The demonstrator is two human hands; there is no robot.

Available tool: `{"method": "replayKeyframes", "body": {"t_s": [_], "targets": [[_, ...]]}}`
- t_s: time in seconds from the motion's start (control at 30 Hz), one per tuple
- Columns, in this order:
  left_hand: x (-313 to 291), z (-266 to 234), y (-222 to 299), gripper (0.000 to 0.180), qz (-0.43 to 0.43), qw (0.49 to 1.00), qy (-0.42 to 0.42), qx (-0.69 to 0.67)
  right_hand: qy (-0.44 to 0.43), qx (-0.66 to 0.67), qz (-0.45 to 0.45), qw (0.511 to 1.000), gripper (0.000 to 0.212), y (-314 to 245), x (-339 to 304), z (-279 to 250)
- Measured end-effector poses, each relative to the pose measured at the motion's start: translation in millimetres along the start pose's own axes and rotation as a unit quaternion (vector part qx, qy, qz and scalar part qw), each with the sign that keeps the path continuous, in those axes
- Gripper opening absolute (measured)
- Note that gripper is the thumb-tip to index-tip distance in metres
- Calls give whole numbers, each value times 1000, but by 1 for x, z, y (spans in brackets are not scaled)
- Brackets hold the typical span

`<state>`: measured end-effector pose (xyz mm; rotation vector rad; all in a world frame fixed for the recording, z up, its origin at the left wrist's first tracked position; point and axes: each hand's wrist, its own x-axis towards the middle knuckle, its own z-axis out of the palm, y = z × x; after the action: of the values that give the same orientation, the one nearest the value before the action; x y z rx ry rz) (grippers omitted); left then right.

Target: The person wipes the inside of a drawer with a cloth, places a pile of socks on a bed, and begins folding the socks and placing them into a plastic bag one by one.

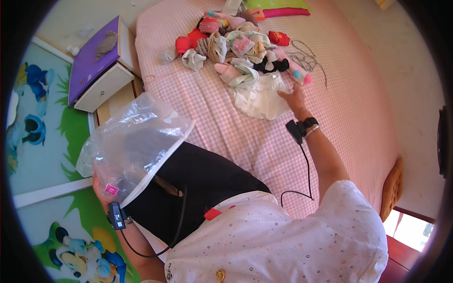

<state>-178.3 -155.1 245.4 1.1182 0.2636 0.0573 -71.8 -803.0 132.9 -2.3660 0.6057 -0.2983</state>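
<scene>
My left hand (100,189) grips the edge of a large clear plastic bag (137,137) with a white rim, and its fingers are partly hidden behind the film. The bag hangs puffed out beside my black-clad legs. My right hand (296,101) is stretched over the bed with fingers apart, beside a white piece of clothing (262,99). Just beyond its fingertips lies a pink sock (299,74) with a blue patch. Farther back is a heap of balled socks and small clothes (219,47) in red, white, brown and black.
A pink checked bed sheet (203,99) spreads under the heap. A grey cord (306,56) and a red bundle (279,38) lie at its right. A purple-topped nightstand (94,59) with a grey cloth (107,45) and a partly open drawer (104,89) stands left.
</scene>
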Motion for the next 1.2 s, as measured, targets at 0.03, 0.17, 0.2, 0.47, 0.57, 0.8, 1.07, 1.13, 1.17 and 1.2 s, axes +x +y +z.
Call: {"method": "replayKeyframes", "body": {"t_s": [0.03, 0.17, 0.2, 0.47, 0.57, 0.8, 1.07, 1.13, 1.17, 1.2], "targets": [[-8, 6, -1, 23, 20, 997, 25, 72, -54, 76, 75, 993, 60, 3, 4, 10], [-29, 73, 5, 26, 98, 966, 61, 233, -148, 201, 65, 966, 37, -17, -13, 15], [-27, 69, 8, 26, 103, 965, 62, 235, -209, 296, 106, 926, 34, -21, -15, 12], [15, 119, 3, 25, 24, 993, -22, 113, -251, 265, 238, 900, 34, 73, -38, -123], [42, 155, -6, 23, -74, 991, -66, 85, -114, -98, 168, 974, 43, 127, -46, -148], [117, 154, -40, 17, -192, 949, -154, 195, 51, -133, -189, 972, 29, 40, -35, -84], [193, 145, -44, 32, -50, 896, -162, 411, -31, -68, -318, 945, 21, -62, -9, -27], [199, 141, -57, 36, 61, 830, -87, 547, -71, -36, -326, 942, 20, -82, -6, -15], [199, 141, -63, 40, 167, 729, -11, 663, -71, -37, -328, 941, 20, -92, -4, -11], [197, 155, -62, 49, 173, 693, 0, 700, -87, -15, -328, 941, 19, -100, -2, -10]]}}
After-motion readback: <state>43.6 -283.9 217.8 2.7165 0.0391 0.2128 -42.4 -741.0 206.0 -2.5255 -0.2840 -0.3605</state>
